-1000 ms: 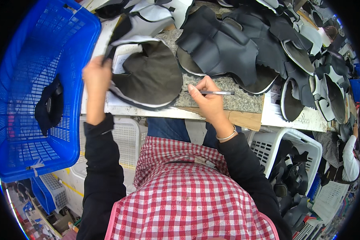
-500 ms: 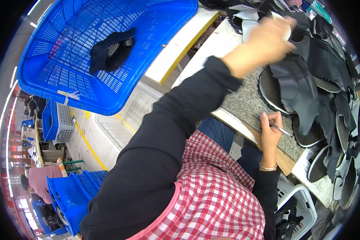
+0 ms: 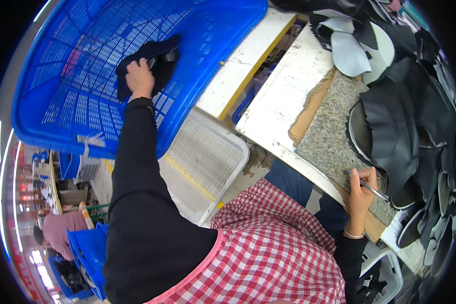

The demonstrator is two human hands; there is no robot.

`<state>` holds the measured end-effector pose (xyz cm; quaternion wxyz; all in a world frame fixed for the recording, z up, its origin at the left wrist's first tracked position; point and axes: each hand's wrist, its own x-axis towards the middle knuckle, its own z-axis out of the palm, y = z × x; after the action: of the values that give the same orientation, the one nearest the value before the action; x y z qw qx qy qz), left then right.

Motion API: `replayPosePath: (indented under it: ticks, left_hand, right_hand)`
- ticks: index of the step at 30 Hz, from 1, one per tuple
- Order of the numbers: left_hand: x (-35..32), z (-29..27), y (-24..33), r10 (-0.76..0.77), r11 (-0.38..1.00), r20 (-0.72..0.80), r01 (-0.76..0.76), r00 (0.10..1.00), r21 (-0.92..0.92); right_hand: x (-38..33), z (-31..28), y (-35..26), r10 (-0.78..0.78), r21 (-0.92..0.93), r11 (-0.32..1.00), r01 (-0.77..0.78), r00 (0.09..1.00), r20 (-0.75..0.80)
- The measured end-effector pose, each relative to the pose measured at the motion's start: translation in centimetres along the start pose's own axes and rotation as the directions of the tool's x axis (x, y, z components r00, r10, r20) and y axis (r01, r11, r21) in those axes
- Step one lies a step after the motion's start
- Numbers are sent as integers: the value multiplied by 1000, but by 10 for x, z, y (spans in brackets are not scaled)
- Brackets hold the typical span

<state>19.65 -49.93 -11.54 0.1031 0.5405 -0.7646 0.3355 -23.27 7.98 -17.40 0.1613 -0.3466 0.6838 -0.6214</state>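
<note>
My left hand (image 3: 140,78) reaches into a large blue plastic basket (image 3: 187,96) at the upper left. Its fingers are curled onto a black shoe upper (image 3: 162,76) lying inside, and the hand covers part of that piece. Over the worktable, my right hand (image 3: 364,190) holds a slim metallic pen (image 3: 375,192) in a writing grip, above a speckled grey board (image 3: 325,126). Close by, at the right, more black shoe uppers (image 3: 392,121) lie in an overlapping pile. A piece with a pale lining (image 3: 350,53) shows at the table's far end.
A white perforated crate (image 3: 207,167) stands on the floor below the blue basket. Another white basket (image 3: 385,268) with dark pieces is at the lower right. A white table edge (image 3: 309,169) runs before me. At far left a person in pink (image 3: 65,230) is near blue crates.
My left hand has swung from the pile of shoe uppers across to the shoe upper in the blue basket. My right hand keeps hold of the pen. The view has shifted somewhat.
</note>
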Motion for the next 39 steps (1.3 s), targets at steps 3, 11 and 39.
replayPosePath:
  ticks: [3, 11, 39]
  left_hand:
    - [53, -20, -9, 61, 996, 114, -54, 992, -69]
    - [82, -197, 87, 179, 330, 285, 216, 942, -919]
    - [-61, -394, 161, 724, -339, 224, 619, 653, -709]
  right_hand:
    - [-2, 0, 2, -5, -16, 1000, 4, 1000, -7]
    - [13, 5, -52, -281, -59, 957, 284, 958, 65]
    - [-26, 6, -142, -800, -192, 474, 859, 512, 312]
